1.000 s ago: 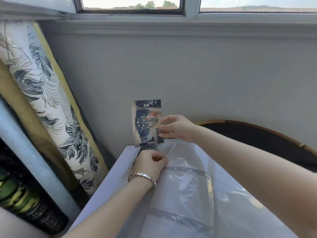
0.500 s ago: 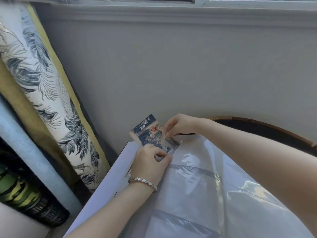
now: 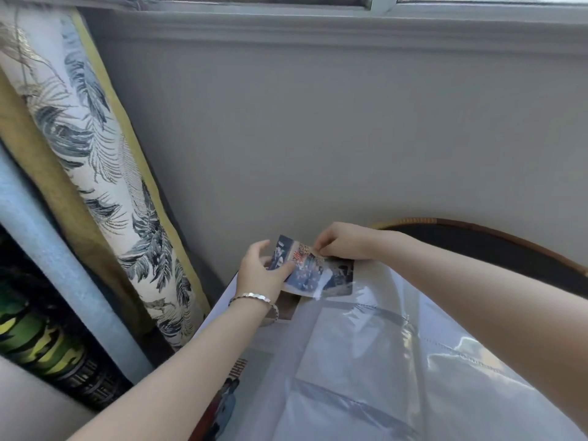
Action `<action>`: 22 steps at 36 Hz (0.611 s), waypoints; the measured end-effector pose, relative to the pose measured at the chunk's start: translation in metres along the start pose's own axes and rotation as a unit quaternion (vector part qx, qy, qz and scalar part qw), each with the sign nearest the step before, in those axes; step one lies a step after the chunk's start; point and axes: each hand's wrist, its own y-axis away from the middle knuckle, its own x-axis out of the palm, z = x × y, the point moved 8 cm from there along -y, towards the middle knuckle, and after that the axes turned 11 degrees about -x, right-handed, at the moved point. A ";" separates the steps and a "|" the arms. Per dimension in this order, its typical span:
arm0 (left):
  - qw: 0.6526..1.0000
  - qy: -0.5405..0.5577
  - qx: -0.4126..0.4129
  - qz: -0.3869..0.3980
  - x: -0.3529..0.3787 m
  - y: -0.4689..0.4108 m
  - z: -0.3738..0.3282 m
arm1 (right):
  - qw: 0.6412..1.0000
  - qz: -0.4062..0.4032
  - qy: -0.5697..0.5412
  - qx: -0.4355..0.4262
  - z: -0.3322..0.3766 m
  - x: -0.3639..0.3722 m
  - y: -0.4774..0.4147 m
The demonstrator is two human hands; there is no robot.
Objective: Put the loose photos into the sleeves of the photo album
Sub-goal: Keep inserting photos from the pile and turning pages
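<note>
Far corner of album page (image 3: 366,361): photo (image 3: 302,265) is lying tilted at the mouth of the top sleeve (image 3: 362,283). Its lower right end is already showing under the clear film, and the rest is sticking out toward the wall.
Left hand (image 3: 262,272): is gripping the photo's left end, thumb lying across the face and fingers curled behind.
Right hand (image 3: 345,241): is pinching the photo's upper edge with bent fingertips and holding nothing else.
Risk, skew: photo is going in at an angle, so a leading corner is likely to catch on the sleeve seam and jam or crease.
Risk, film: nobody is holding the sleeve mouth open now, so the film may be closing on the print and buckling it under a hard push.
Risk, smudge: thumb is pressing on the printed face.
Change: a second ago the photo was standing upright above the page in the right hand alone while the left was pinching the sleeve. Now the photo is lying low and partly inserted, with the left hand on it.
</note>
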 end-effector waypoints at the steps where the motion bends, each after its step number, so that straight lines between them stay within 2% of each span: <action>1: 1.000 0.006 -0.004 -0.002 0.000 -0.003 0.001 | 1.000 -0.016 0.015 -0.008 0.002 -0.002 0.004; 3: 0.999 0.038 -0.028 0.005 0.002 -0.009 0.007 | 0.996 -0.074 0.044 -0.031 0.008 -0.008 0.017; 5: 0.993 0.077 -0.077 0.037 0.005 -0.011 0.016 | 0.985 -0.165 0.046 -0.032 0.010 -0.016 0.038; 8: 0.982 0.107 -0.133 0.085 0.010 -0.011 0.024 | 0.967 -0.252 0.024 0.040 -0.003 -0.020 0.086; 12: 0.976 0.100 -0.146 0.124 0.014 -0.011 0.023 | 0.965 -0.201 -0.044 0.165 -0.024 0.005 0.141; 18: 0.975 0.080 -0.125 0.166 0.025 -0.008 0.004 | 0.974 -0.179 -0.071 0.117 -0.005 0.025 0.159; 22: 0.971 0.078 -0.119 0.191 0.032 0.003 -0.009 | 0.975 -0.176 -0.061 0.117 -0.004 0.038 0.150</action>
